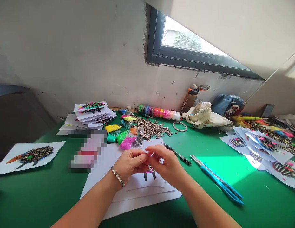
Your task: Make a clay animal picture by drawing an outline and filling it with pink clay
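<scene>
My left hand (131, 162) and my right hand (168, 163) meet over a stack of white paper sheets (135, 207). Both are closed, fingertips pinched together around a tiny bit of pink clay (149, 155), mostly hidden by the fingers. Beneath them, partly covered, is a sunflower-seed animal picture (151, 171) with pink edging and dark legs. Just beyond my left hand lie a bag of pink clay (127, 143) and a bag of black clay (138, 142). A black pen (178, 154) rests to the right of my right hand.
Loose sunflower seeds (152, 127) are heaped behind the clay bags. To the right lie a blue utility knife (219, 180) and a tape roll (179, 126). Finished pictures (95, 117) are piled at back left, others (264, 145) at right. A bottle (189, 100) stands by the wall.
</scene>
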### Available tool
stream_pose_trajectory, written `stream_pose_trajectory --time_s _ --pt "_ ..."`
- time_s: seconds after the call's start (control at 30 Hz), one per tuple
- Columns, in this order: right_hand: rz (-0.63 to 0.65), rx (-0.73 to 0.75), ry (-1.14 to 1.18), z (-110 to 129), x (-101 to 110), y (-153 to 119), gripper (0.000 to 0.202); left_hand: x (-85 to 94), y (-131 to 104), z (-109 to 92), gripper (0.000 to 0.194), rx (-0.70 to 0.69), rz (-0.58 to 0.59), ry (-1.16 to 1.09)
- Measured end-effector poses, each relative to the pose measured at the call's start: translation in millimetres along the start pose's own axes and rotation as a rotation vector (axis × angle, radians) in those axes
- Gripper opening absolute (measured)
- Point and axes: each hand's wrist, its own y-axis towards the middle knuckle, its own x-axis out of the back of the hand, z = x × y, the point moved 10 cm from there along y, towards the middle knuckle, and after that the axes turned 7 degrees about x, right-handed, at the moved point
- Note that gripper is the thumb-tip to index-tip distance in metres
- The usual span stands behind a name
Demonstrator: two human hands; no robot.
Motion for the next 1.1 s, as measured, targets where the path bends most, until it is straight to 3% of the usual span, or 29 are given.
stream_pose_trajectory --time_s 0.5,0.9,1.1 --pt "0.074 0.05 -0.206 6.1 -3.0 0.8 0.014 0.5 -1.3 1.4 0.035 0.021 -0.014 0.048" --pt "0.125 0.178 -0.354 16.4 -9.8 -5.1 0.021 5.1 -0.6 7.4 0.036 0.085 -0.045 0.011" --pt "0.086 0.186 -0.375 19.8 -8.0 -3.9 0.02 2.2 -1.6 4.4 0.034 0.075 -0.037 -0.027"
